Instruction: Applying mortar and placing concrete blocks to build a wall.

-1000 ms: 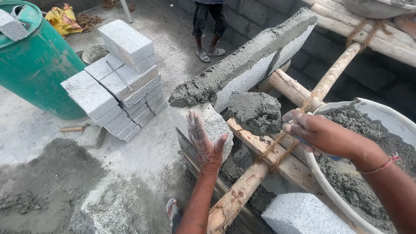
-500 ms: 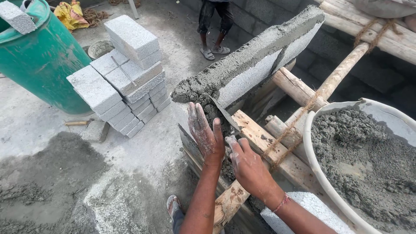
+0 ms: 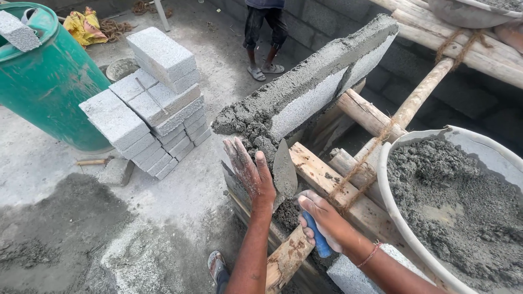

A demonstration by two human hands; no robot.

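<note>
Far left: green barrel, then a stack of grey concrete blocks on the slab. Left hand flat, fingers spread and released, mortar-smeared, pressed against the end of the mortar-topped block wall. Right hand clenched around the blue handle of a trowel, blade upright just beside the left hand at the wall end. Far right: pan of wet mortar on timber scaffold poles.
</note>
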